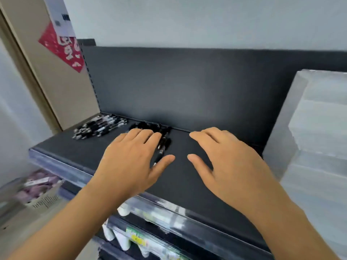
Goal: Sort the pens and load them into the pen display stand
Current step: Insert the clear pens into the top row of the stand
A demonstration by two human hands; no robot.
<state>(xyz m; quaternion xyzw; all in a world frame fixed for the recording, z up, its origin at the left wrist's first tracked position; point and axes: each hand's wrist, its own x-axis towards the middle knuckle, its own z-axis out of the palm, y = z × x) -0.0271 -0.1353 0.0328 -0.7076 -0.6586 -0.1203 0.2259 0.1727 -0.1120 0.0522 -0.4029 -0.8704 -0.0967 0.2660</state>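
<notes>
Two heaps of pens lie on a dark grey shelf (197,177). A pile of black-and-white pens (99,126) sits at the back left. A pile of all-black pens (159,132) lies at the back middle. My left hand (131,162) is spread flat, palm down, over the near part of the black pile, its fingertips on the pens. One black pen (161,152) shows between its index finger and thumb. My right hand (225,162) is spread palm down over bare shelf to the right, holding nothing. The frame is blurred.
A tall clear plastic stand or box (315,147) stands at the shelf's right end. The shelf's dark back panel (187,87) rises behind the pens. Below are lower shelves with white bottles (124,239) and a box of pinkish items (37,186) at the left.
</notes>
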